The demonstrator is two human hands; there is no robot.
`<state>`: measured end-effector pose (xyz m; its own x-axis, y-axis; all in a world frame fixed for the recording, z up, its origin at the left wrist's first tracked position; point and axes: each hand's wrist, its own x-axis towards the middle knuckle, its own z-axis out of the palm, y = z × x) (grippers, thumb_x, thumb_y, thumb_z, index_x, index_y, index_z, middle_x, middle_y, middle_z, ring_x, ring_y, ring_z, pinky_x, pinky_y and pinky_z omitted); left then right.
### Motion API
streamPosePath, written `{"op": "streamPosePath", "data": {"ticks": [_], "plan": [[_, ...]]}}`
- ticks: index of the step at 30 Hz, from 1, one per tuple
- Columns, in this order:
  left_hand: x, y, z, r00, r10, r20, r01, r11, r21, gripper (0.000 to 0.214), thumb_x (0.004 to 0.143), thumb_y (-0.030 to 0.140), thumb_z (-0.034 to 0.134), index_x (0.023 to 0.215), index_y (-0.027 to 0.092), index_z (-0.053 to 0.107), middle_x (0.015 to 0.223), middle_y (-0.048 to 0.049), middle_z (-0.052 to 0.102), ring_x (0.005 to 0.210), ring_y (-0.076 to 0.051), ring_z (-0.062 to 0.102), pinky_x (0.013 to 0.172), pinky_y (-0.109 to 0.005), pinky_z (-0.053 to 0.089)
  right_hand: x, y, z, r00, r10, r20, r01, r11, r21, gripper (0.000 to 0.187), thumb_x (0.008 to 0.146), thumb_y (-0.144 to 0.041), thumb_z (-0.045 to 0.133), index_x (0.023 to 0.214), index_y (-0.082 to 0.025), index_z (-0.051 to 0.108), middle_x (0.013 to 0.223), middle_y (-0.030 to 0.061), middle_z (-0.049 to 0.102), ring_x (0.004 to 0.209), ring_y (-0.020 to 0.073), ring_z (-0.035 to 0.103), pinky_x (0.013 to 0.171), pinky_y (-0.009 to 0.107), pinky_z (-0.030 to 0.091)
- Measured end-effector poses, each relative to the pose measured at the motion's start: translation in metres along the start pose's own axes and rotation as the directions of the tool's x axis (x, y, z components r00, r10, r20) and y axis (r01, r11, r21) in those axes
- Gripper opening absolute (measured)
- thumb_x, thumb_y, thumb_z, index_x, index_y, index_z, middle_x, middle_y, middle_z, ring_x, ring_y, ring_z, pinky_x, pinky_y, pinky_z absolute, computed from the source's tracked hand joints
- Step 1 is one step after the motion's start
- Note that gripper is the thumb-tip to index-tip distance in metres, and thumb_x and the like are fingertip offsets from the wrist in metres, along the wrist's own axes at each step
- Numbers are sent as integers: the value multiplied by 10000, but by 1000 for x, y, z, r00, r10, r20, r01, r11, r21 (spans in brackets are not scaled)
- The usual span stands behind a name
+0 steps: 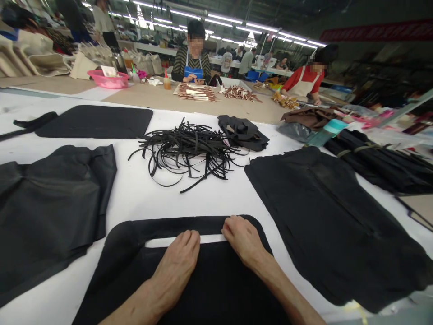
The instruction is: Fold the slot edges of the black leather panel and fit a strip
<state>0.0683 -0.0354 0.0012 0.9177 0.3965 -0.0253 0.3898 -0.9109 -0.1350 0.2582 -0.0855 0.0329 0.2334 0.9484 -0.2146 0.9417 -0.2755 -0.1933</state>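
Note:
A black leather-like panel with rounded corners and a long slot near its far edge lies in front of me on the white tabletop. White shows through the slot. My left hand is closed at the slot's near edge, its fingers curled down and their tips hidden. At the slot's right end my right hand is closed on the strip between slot and far edge, with thumb and fingers bent together. Beyond the panel sits a tangled heap of thin black strips.
Black sheets lie in stacks at left and right. A flat black panel and a folded black bundle are farther back. A teal-lidded bottle stands at right. Co-workers sit across, near a pink basket.

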Motion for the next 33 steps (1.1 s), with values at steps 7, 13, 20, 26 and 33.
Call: {"op": "streamPosePath", "data": {"ticks": [7, 13, 20, 26, 33], "plan": [[4, 9, -4, 999, -45, -15, 45, 997, 59, 545, 755, 5, 431, 1287, 119, 441, 978, -104, 557, 857, -246, 526, 764, -391, 479, 7, 9, -9, 997, -47, 57, 43, 997, 71, 174, 858, -216, 483, 736, -187, 605, 780, 20, 645, 752, 154, 571, 678, 251, 337], [21, 20, -12, 993, -90, 73, 83, 992, 92, 582, 798, 59, 437, 1340, 266, 383, 910, -90, 554, 788, -259, 536, 654, -395, 455, 7, 16, -8, 995, -84, 60, 76, 988, 136, 106, 822, -234, 532, 738, -206, 592, 748, -16, 629, 722, 137, 548, 640, 238, 314], [31, 27, -16, 986, -120, 117, 103, 984, 145, 665, 788, 36, 435, 1349, 379, 334, 819, -90, 555, 701, -265, 539, 564, -364, 400, 4, 28, -10, 998, -45, 49, 35, 981, 192, 50, 781, -214, 559, 828, -214, 542, 705, -31, 569, 692, 135, 502, 617, 231, 290], [36, 30, -19, 983, -139, 121, 120, 982, 147, 716, 767, 18, 431, 1332, 446, 326, 747, -61, 537, 648, -252, 535, 524, -338, 381, -2, 45, -15, 996, 4, 94, -27, 968, 248, 56, 745, -179, 546, 729, -213, 505, 672, -50, 530, 658, 117, 472, 585, 219, 270], [35, 40, -6, 994, -107, 38, 88, 939, 333, 756, 791, 89, 425, 1415, 374, 108, 741, -57, 542, 662, -270, 548, 572, -408, 417, 5, 45, -23, 977, 101, 187, -151, 949, 277, 56, 679, -151, 563, 660, -193, 532, 614, -39, 550, 616, 118, 479, 544, 224, 255]]}}
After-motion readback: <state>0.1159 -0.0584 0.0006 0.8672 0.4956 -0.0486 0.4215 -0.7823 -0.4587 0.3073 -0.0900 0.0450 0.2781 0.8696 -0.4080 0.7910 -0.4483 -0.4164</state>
